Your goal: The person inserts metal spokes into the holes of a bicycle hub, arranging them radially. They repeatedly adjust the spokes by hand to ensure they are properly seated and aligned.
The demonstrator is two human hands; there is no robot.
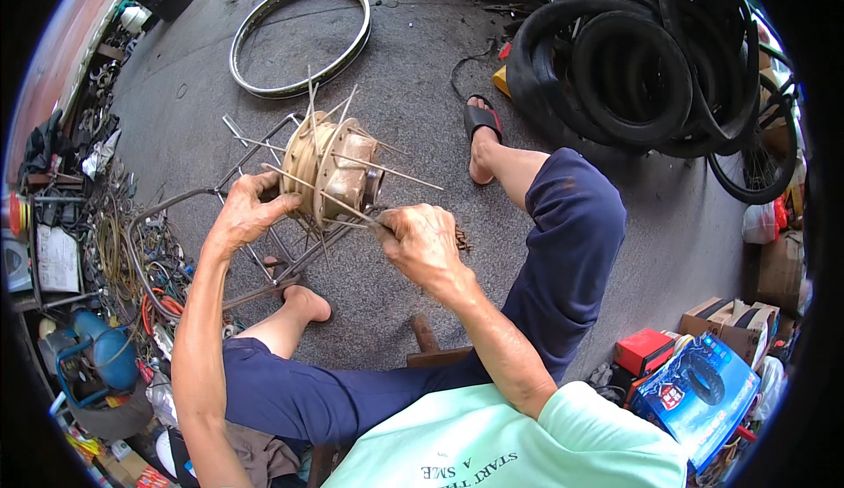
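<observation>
A wheel hub (352, 164), partly covered with brown wrapping, sits tilted over a metal frame (185, 196) in front of me. Several thin spokes (387, 171) stick out of its flanges at various angles. My left hand (244, 214) is closed on the hub's left side, its thumb pressed against the near edge. At the hub's lower right, my right hand (424, 240) pinches the end of a spoke; its fingertips are partly hidden. On the ground just beyond the right hand lies a small heap of brownish pieces (462, 239), too small to name.
A bare wheel rim (367, 26) lies on the ground ahead. Black tyres (629, 75) are piled at the far right. Tangled wires and parts (132, 264) line the left side. A blue box (694, 396) and a red box (644, 351) stand at the near right.
</observation>
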